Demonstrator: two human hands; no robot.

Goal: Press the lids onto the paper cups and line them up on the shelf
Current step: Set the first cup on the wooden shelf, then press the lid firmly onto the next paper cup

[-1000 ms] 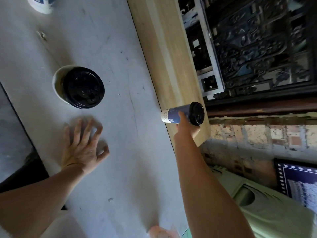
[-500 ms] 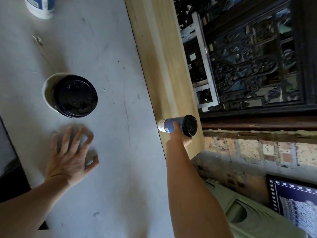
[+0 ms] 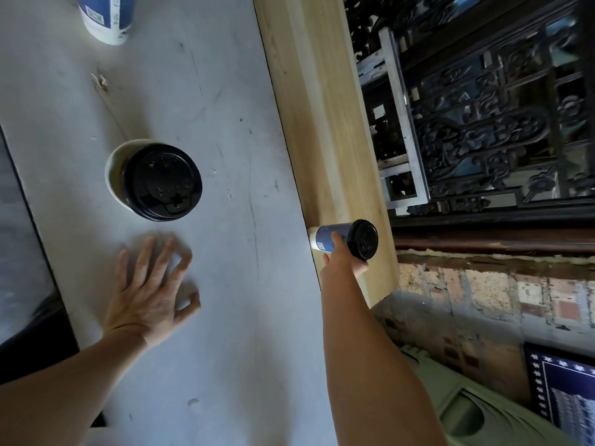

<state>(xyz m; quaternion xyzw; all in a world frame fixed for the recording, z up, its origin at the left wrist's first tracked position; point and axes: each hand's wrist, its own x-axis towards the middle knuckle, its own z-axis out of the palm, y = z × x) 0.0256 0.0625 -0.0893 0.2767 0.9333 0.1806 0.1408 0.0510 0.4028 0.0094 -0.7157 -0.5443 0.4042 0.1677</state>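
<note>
My right hand (image 3: 343, 260) grips a blue paper cup (image 3: 331, 237) with a black lid (image 3: 364, 239), held against the pale wooden shelf (image 3: 322, 107) near its lower end. A second cup (image 3: 113, 170) with a black lid (image 3: 162, 182) stands on the grey table (image 3: 209, 284) at the left. Just below it, my left hand (image 3: 151, 288) rests flat on the table with fingers spread, holding nothing. A third blue and white cup (image 3: 108, 16) shows at the top edge, partly cut off; its lid is not visible.
A dark carved wooden screen (image 3: 483, 123) and a white frame (image 3: 399, 123) stand beyond the shelf. A brick wall (image 3: 483, 300) lies below them, with a green bin (image 3: 476, 413) and a dark framed picture (image 3: 566, 391) at the lower right.
My right hand has stayed on the blue cup at the shelf. The view has shifted slightly, bringing more of the top cup into sight. My left hand remains flat on the table.
</note>
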